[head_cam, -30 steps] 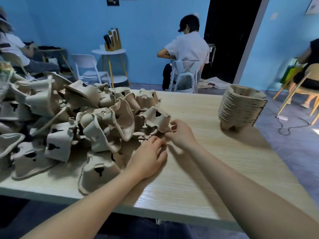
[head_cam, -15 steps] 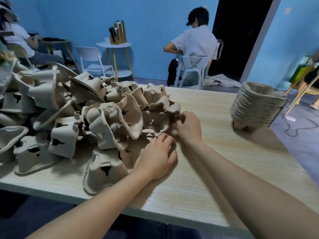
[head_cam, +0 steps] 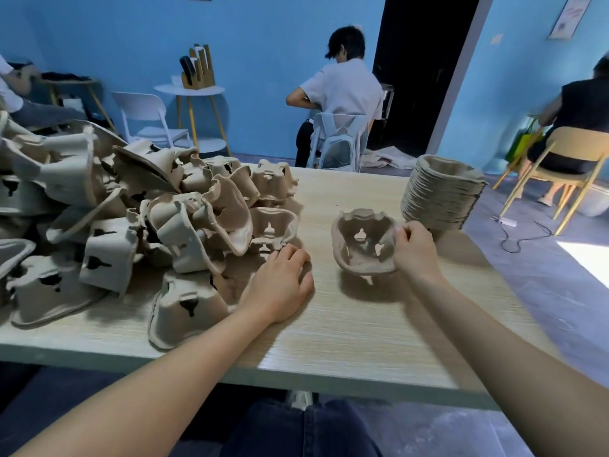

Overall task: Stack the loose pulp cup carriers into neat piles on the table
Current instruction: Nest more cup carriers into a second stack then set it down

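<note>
Your right hand [head_cam: 413, 247] has just pulled one carrier [head_cam: 362, 244] clear of the loose heap [head_cam: 138, 219], pinching its rim just above the counter [head_cam: 346, 324] near the neat stack [head_cam: 441, 192], so stacking's next, while your left hand [head_cam: 280, 285] rests flat with loosely bent fingers at the heap's edge.

Head-worn camera looks forward and down, close over the table [head_cam: 362, 331].

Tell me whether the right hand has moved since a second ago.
Yes. The right hand has left the loose carrier heap and gone right toward the neat stack, holding one cup carrier above the table.
</note>
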